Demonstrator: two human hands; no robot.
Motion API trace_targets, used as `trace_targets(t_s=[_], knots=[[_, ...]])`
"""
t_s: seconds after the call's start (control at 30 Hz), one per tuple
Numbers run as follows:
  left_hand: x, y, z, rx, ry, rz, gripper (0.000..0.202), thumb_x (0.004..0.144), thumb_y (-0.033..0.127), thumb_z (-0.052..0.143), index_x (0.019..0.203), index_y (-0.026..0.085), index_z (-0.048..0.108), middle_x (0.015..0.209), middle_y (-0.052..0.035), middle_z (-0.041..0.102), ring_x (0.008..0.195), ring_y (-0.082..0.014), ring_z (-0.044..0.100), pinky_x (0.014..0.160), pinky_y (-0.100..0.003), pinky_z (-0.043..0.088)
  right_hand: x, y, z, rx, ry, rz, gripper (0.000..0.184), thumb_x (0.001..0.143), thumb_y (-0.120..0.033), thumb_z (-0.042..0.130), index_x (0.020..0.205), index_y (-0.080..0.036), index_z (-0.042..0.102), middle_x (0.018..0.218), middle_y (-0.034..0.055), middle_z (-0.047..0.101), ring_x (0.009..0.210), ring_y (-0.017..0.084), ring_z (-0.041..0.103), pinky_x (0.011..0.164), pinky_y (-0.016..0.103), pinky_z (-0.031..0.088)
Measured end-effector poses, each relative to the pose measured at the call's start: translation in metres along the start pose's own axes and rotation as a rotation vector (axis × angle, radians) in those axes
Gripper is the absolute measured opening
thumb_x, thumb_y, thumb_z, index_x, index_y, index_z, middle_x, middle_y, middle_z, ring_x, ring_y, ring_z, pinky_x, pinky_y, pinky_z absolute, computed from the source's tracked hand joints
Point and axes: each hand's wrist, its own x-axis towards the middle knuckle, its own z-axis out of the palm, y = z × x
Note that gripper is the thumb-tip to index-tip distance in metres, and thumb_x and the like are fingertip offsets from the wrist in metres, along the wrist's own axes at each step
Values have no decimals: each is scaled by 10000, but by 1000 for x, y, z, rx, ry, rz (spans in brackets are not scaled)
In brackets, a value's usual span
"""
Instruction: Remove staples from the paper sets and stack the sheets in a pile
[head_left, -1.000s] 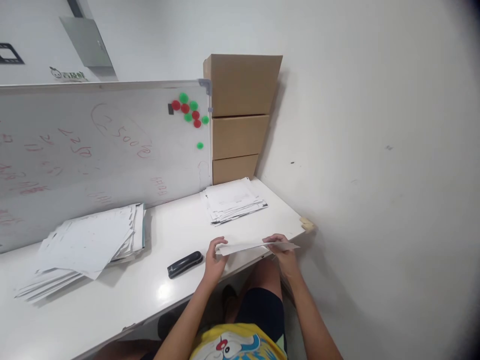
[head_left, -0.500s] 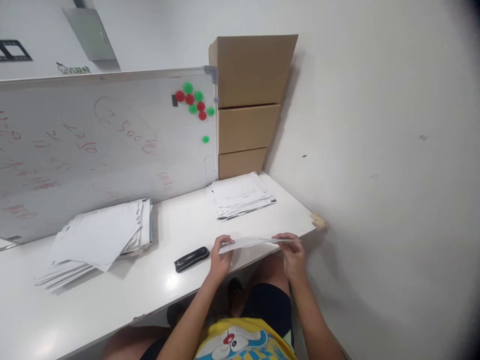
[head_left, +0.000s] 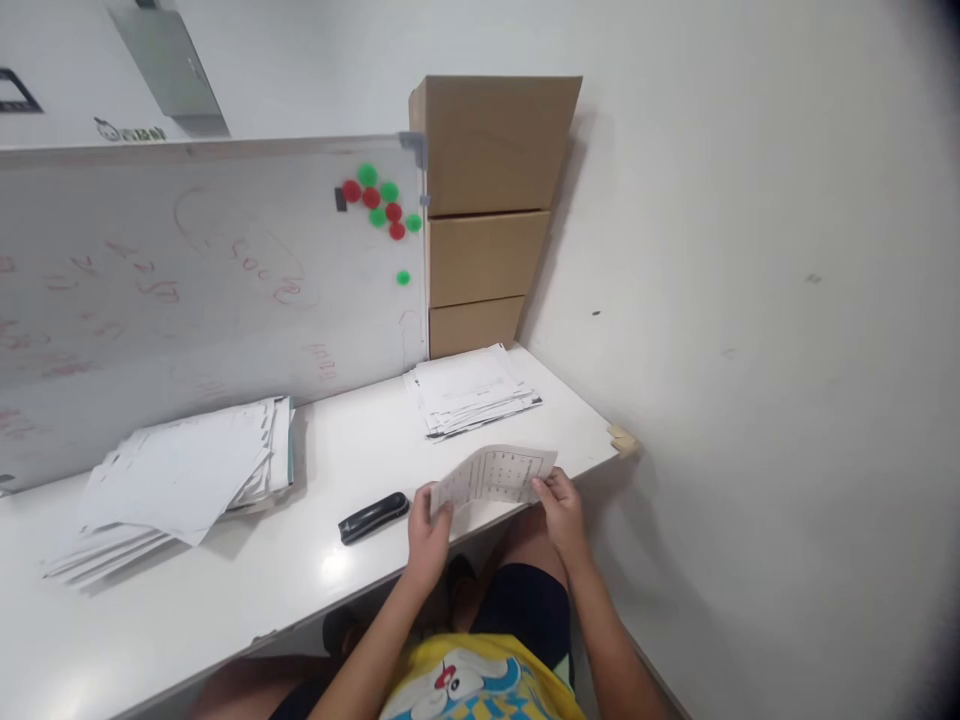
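Note:
Between my hands, over the front edge of the white table [head_left: 319,455], is a sheet of paper [head_left: 495,474] with a printed grid facing me. It bends along its length. My left hand [head_left: 429,535] grips its left end, thumb on the near side. At the right end, my right hand [head_left: 559,508] pinches it with the thumb in front. A black stapler [head_left: 373,517] lies on the table just left of my left hand. Whether the paper is one sheet or several, I cannot tell.
A messy paper stack [head_left: 180,470] sits at the left, a neater stack [head_left: 472,388] at the back right. Behind them stand a whiteboard [head_left: 247,330] with red and green magnets and piled cardboard boxes [head_left: 487,260]. A padded table corner [head_left: 622,440] is near the right wall.
The paper, nearly edge-on before, is now tilted up so its printed face shows. Both hands have turned with it, still holding its ends. The whole view has shifted slightly.

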Motion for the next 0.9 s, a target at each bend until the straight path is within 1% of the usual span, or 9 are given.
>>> trace_targets(t_s=[0.1,0.17,0.27,0.37,0.43,0.5,0.57,0.7,0.9], knots=[[-1,34,-24,-117,44,44,420,819,395,613,1187,239,481,1089,-79,607,1015,-211,597,874,-344,484,-2,-8,-8,-61,-72,87,281,749,-472,672,900,-239,631,835,41,716,797,236,643,745,343,494],[3,53,-50,-33,14,114,416,858,408,561,1226,245,453,1095,-83,608,1026,-211,598,894,-363,485,1,-8,-12,-115,-178,188,326,725,-489,690,917,-232,629,812,46,720,745,235,646,680,334,498],[13,65,-92,456,-158,173,346,887,414,518,1186,240,526,1180,-90,602,1140,-244,547,984,-423,437,7,2,-12,-153,-383,328,349,709,-491,690,911,-216,621,777,43,712,703,226,648,615,315,490],[23,51,-116,912,-333,225,423,853,408,571,1234,227,532,1256,-98,585,1182,-285,518,991,-462,426,10,17,-8,-178,-492,372,317,726,-455,661,917,-207,612,793,38,710,714,219,656,617,310,493],[27,36,-121,1056,-376,253,401,868,382,552,1231,211,537,1186,-99,628,1095,-285,570,922,-454,467,10,22,-7,-199,-499,368,298,723,-439,647,903,-205,607,820,43,714,733,220,661,638,319,500],[30,23,-120,1117,-359,273,324,901,355,504,1180,202,565,1084,-89,667,998,-271,606,849,-429,493,9,21,-7,-236,-487,363,288,717,-433,634,890,-205,599,840,50,716,746,225,664,654,330,505],[31,14,-118,1117,-317,285,286,919,344,479,1143,198,579,1045,-82,679,960,-261,617,814,-409,501,9,18,-9,-286,-472,364,282,714,-430,626,885,-208,592,832,51,715,750,230,664,655,336,504],[30,7,-116,1077,-257,310,281,919,347,493,1142,200,578,1066,-77,682,957,-253,627,820,-397,495,11,10,-12,-344,-482,378,288,712,-443,623,886,-216,579,788,42,704,747,235,662,649,337,500],[28,1,-119,1066,-253,380,325,936,377,465,1186,202,575,1072,-79,685,953,-249,631,808,-402,493,15,1,-8,-363,-544,412,300,705,-441,632,899,-215,592,787,42,697,753,229,651,652,326,493]])
